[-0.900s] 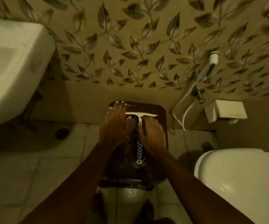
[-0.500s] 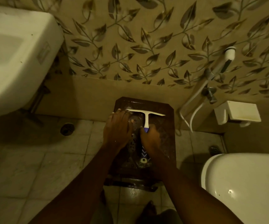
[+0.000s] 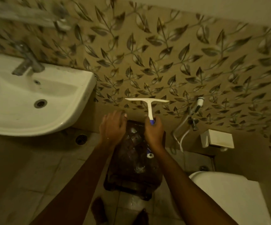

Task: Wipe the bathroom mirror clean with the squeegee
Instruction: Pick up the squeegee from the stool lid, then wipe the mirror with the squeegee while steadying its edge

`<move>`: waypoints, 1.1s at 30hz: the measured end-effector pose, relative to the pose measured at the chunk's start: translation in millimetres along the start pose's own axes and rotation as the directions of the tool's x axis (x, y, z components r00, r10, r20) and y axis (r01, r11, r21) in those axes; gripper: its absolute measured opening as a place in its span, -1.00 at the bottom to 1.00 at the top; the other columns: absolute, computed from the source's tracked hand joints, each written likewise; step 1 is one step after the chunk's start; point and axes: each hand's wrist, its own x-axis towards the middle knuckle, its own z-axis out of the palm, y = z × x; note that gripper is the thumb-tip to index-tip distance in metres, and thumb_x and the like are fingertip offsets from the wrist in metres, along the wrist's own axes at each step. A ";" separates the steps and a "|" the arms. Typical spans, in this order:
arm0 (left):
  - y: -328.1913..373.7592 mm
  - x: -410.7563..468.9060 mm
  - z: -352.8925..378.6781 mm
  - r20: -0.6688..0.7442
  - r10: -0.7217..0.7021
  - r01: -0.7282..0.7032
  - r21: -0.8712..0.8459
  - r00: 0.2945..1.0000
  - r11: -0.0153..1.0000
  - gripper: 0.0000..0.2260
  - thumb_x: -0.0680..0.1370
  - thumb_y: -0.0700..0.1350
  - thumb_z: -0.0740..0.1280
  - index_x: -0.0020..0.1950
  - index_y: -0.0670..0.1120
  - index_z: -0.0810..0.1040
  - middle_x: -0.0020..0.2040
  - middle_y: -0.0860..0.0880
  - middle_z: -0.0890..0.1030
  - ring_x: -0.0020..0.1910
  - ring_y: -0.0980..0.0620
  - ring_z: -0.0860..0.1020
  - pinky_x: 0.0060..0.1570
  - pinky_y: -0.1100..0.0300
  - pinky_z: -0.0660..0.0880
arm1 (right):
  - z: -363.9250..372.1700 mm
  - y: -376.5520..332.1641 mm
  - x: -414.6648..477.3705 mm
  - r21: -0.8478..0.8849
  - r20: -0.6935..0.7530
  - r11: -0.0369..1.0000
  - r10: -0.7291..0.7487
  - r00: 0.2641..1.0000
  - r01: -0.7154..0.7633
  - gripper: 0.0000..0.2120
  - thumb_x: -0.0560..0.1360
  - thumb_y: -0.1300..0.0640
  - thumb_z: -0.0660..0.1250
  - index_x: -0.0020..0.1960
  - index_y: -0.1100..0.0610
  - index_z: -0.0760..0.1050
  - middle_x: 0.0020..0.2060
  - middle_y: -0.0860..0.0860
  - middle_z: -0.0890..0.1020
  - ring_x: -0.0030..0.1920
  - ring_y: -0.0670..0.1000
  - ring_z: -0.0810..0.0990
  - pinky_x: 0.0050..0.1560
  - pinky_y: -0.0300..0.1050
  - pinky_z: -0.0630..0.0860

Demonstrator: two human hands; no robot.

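Note:
A dark-framed mirror [image 3: 131, 177] stands on the floor, leaning back against the leaf-patterned wall. Its glass shows smears. My right hand [image 3: 154, 133] is shut on the blue grip of the white squeegee [image 3: 148, 105]. The blade is level and raised above the mirror's top edge, in front of the wall. A blue-and-white handle end shows below my right wrist. My left hand [image 3: 112, 129] sits at the mirror's top left corner, fingers curled over the edge.
A white sink [image 3: 69, 101] with a metal tap [image 3: 26, 64] juts out at left, above a floor drain [image 3: 81, 139]. At right are a hand-spray hose [image 3: 194, 111], a white wall box [image 3: 217, 140] and the toilet [image 3: 229, 195]. My feet [image 3: 99, 210] are in front of the mirror.
My right hand closed on the squeegee handle and lifted the blade off the glass to above the mirror's top. My left hand slid up to the top corner. The view tilted upward.

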 end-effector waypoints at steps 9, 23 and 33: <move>-16.8 28.8 -112.3 -0.164 0.052 -0.062 -0.056 0.985 0.997 -0.71 0.60 0.03 0.14 0.18 -0.09 0.51 0.06 -0.08 0.61 0.05 -0.06 0.56 0.08 0.02 0.49 | 34.4 -120.9 -52.4 0.237 0.003 0.958 -0.168 0.986 0.162 -0.92 0.56 0.08 0.31 -0.08 0.07 0.47 -0.27 0.03 0.57 -0.28 0.00 0.53 -0.23 -0.04 0.51; -144.0 83.2 -342.2 -0.407 0.153 -0.164 0.008 0.900 0.986 -0.78 0.61 0.03 0.15 0.06 -0.03 0.53 -0.04 0.00 0.60 -0.06 -0.03 0.56 -0.05 0.03 0.49 | 210.7 -292.8 -144.0 0.395 -0.062 0.803 -0.461 0.885 0.446 -0.77 0.60 0.03 0.22 -0.12 0.17 0.47 -0.34 0.07 0.52 -0.38 0.06 0.47 -0.37 0.00 0.46; -193.0 196.1 -459.8 -0.522 0.319 -0.290 0.139 0.791 0.947 -0.77 0.61 0.02 0.17 0.13 -0.02 0.54 0.03 0.02 0.62 -0.05 0.02 0.58 -0.04 0.12 0.43 | 296.5 -396.1 -116.6 0.395 -0.134 0.669 -0.637 0.759 0.630 -0.86 0.59 0.13 0.20 -0.05 0.18 0.48 -0.35 0.11 0.52 -0.44 0.09 0.47 -0.52 -0.14 0.41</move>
